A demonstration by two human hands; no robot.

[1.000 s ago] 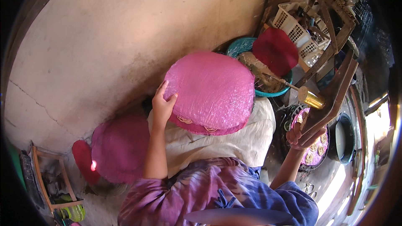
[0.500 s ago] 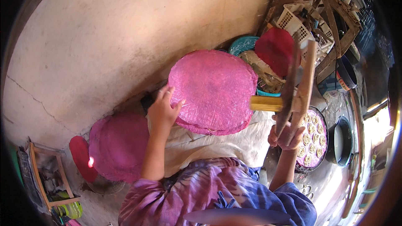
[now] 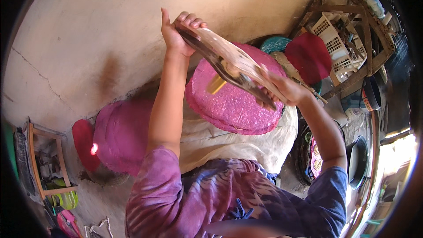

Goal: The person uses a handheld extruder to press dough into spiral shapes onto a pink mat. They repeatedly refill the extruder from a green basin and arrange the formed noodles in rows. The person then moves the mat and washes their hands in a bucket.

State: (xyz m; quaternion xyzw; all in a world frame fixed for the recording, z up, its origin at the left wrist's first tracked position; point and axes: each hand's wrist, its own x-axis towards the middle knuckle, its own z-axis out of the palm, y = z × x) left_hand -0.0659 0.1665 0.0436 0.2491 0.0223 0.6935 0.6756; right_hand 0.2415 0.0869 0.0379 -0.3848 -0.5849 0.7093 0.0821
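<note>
A wooden hand press (image 3: 238,59) with two long bars and a short brass-coloured tube (image 3: 216,83) is held aslant above a large, round pink mound (image 3: 242,110). My left hand (image 3: 178,33) grips the far left end of the bars, its thumb pointing up. At the lower right end, my right hand (image 3: 284,89) is wrapped round the bars. The pink mound has a shiny, finely woven-looking surface. It rests on pale cloth (image 3: 220,147) in front of me, and the press hides part of it.
Another pink mound (image 3: 125,136) and a red oval piece (image 3: 86,145) lie at left. On the right are a pink tray of coiled rosettes (image 3: 316,161), partly behind my arm, and a dark basin (image 3: 358,158). A red disc (image 3: 308,57) and white basket (image 3: 335,35) stand farther back.
My left hand has left the pink mound's edge and taken hold of the press. My right hand has swung the press leftward over the mound, from upright to slanting.
</note>
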